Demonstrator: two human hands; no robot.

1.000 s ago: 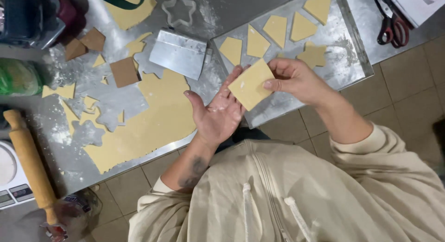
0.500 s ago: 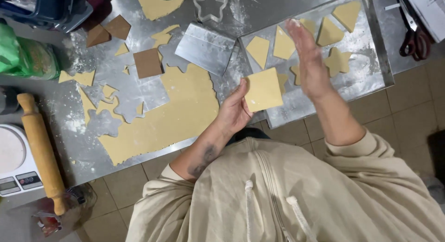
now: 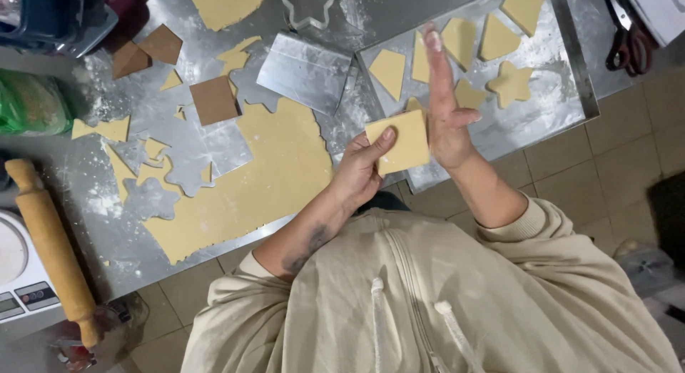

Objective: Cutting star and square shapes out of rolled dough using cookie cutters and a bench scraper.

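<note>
Soft dough square, pinched by left hand against flat, open right hand, could tear if squeezed.

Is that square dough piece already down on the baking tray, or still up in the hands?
Still in the hands: the square dough piece is lifted above the tray's near edge, left hand gripping it, right hand flat against its side.

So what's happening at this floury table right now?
A person is cutting shapes from rolled dough. The left hand holds a square dough piece while the right hand presses flat against its edge. Cut shapes already lie on the metal tray. The dough sheet, star cutter and rolling pin lie on the table.
</note>
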